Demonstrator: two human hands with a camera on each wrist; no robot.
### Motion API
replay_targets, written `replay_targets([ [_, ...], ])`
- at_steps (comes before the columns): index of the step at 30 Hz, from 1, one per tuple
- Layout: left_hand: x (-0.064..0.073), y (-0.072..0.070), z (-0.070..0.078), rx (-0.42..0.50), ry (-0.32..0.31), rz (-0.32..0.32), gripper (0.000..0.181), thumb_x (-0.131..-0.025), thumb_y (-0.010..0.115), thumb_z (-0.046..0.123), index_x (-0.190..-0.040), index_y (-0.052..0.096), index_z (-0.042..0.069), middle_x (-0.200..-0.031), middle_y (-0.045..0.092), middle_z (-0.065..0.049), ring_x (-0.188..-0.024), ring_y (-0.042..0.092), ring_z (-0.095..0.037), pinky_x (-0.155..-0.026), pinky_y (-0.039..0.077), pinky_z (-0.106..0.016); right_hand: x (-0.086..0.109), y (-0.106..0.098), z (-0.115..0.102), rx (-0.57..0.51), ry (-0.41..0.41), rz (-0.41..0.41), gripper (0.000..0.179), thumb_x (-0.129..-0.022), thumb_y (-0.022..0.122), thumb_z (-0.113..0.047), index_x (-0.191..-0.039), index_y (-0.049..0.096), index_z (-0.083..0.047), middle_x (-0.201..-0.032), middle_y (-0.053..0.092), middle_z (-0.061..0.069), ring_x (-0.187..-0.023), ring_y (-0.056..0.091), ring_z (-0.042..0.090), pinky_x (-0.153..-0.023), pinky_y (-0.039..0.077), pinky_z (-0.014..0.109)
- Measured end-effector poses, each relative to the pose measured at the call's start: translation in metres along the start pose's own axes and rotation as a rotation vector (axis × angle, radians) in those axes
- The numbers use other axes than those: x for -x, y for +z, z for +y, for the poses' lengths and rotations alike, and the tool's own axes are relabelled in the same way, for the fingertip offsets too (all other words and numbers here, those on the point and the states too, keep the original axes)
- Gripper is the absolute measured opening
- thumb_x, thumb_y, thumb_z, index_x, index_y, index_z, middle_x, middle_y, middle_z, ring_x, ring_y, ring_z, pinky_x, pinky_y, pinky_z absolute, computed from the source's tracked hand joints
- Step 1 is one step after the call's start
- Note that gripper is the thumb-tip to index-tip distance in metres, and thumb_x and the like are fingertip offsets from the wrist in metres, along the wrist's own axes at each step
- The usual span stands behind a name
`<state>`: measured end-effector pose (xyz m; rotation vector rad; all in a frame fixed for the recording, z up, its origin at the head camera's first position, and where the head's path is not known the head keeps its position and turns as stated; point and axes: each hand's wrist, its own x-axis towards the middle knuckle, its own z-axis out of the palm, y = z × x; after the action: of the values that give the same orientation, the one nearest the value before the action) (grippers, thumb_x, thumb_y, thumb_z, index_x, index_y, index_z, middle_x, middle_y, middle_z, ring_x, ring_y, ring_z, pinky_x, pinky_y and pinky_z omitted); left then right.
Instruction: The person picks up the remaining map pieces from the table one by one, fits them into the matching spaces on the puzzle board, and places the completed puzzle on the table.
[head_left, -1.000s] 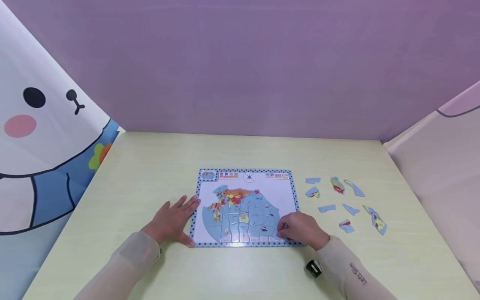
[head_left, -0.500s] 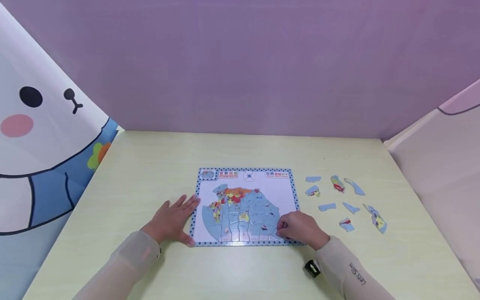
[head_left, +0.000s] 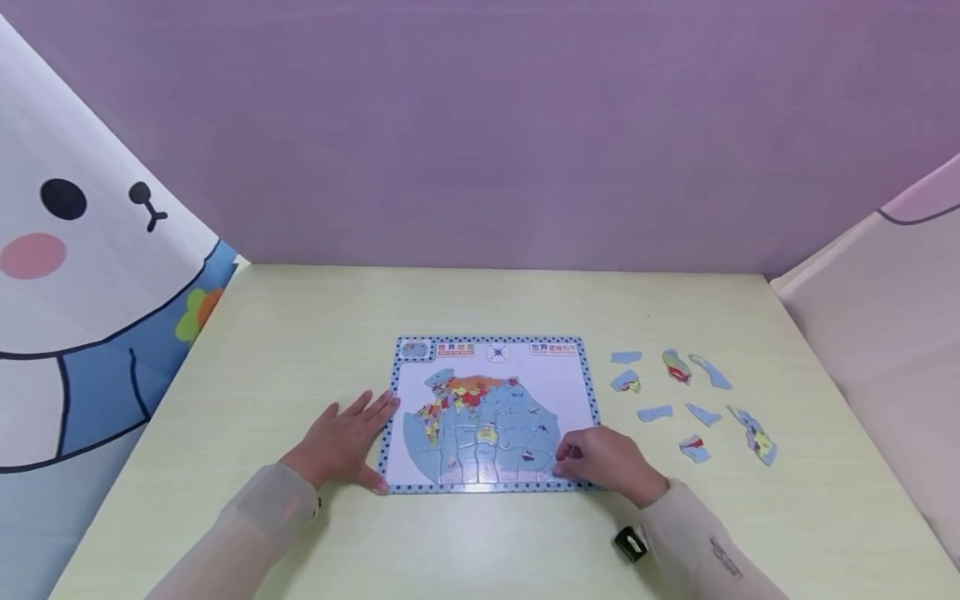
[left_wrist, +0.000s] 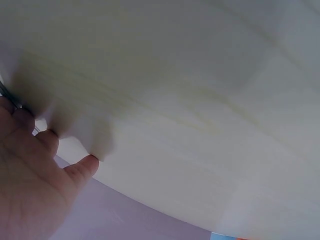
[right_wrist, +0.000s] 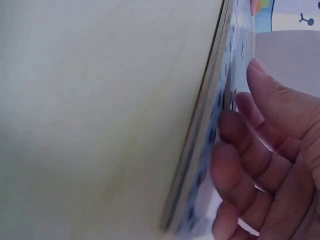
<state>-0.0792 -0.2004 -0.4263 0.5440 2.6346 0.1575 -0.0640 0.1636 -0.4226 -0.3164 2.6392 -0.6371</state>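
Observation:
A world-map jigsaw board (head_left: 573, 375) with a blue dotted border lies on the table, its map partly filled with joined pieces. My left hand (head_left: 341, 437) rests at the board's left edge, fingers spread; in the left wrist view, the left hand's (left_wrist: 32, 175) fingertips touch the table and the edge. At the map's lower right corner, my right hand (head_left: 607, 458) has curled fingers and pinches a blue puzzle piece (head_left: 557, 470), mostly hidden under the fingers. Seen from the right wrist, the right hand's (right_wrist: 265, 145) thumb and forefinger are at a thin raised piece edge (right_wrist: 234, 100).
Several loose puzzle pieces lie right of the board, among them a long yellow-and-blue piece (head_left: 756, 435) and a red-and-green piece (head_left: 676, 367). A small black object (head_left: 630, 544) is by the right sleeve. A purple backdrop (head_left: 495, 142) rises behind the table (head_left: 300, 317).
My right hand stays at the lower right corner of the map, its wrist shifted slightly. The left hand has not moved.

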Motion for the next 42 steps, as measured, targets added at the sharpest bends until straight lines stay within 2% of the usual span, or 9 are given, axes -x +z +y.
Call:
replay_targets([
  [7, 0.0, 0.001, 0.0, 0.007, 0.0, 0.003, 0.115, -0.062, 0.082, 0.056, -0.15, 0.028, 0.006, -0.157, 0.024, -0.011, -0.143, 0.016, -0.038, -0.106, 0.02, -0.067, 0.009, -0.008, 0.013, -0.129, -0.028, 0.107, 0.007, -0.083, 0.074, -0.012, -0.087, 0.069, -0.014, -0.068, 0.058, -0.009, -0.062, 0.049, 0.01, -0.058, 0.04, 0.024],
  [12, -0.001, 0.005, -0.002, 0.007, 0.001, 0.001, 0.115, -0.062, 0.082, 0.056, -0.151, 0.028, 0.006, -0.157, 0.024, -0.01, -0.143, 0.015, -0.038, -0.106, 0.019, -0.067, 0.013, -0.012, 0.021, -0.122, -0.03, 0.16, 0.009, -0.083, 0.075, -0.011, -0.09, 0.07, -0.013, -0.066, 0.055, -0.008, -0.06, 0.047, 0.01, -0.054, 0.038, 0.023],
  [23, -0.001, 0.005, -0.003, -0.006, -0.007, 0.006, 0.116, -0.062, 0.083, 0.055, -0.151, 0.027, 0.007, -0.157, 0.023, -0.01, -0.143, 0.015, -0.038, -0.106, 0.018, -0.067, 0.021, -0.027, 0.04, -0.109, 0.017, 0.165, 0.013, -0.083, 0.073, -0.013, -0.096, 0.07, -0.013, -0.068, 0.051, -0.004, -0.06, 0.044, 0.014, -0.054, 0.034, 0.024],
  [35, -0.002, 0.006, -0.002, 0.001, 0.011, 0.025, 0.115, -0.061, 0.083, 0.055, -0.15, 0.029, 0.007, -0.157, 0.025, -0.011, -0.143, 0.016, -0.038, -0.106, 0.019, -0.067, 0.028, -0.033, 0.056, -0.088, -0.032, 0.191, 0.017, -0.082, 0.074, -0.013, -0.097, 0.07, -0.007, -0.074, 0.057, -0.005, -0.065, 0.049, 0.011, -0.057, 0.042, 0.025],
  [42, -0.001, 0.006, -0.004, -0.005, 0.005, 0.025, 0.115, -0.061, 0.083, 0.055, -0.15, 0.03, 0.006, -0.156, 0.025, -0.011, -0.143, 0.017, -0.039, -0.105, 0.019, -0.068, 0.032, -0.037, 0.063, -0.073, 0.001, 0.21, 0.018, -0.081, 0.074, -0.013, -0.097, 0.07, -0.007, -0.076, 0.059, -0.004, -0.069, 0.053, 0.012, -0.061, 0.044, 0.029],
])
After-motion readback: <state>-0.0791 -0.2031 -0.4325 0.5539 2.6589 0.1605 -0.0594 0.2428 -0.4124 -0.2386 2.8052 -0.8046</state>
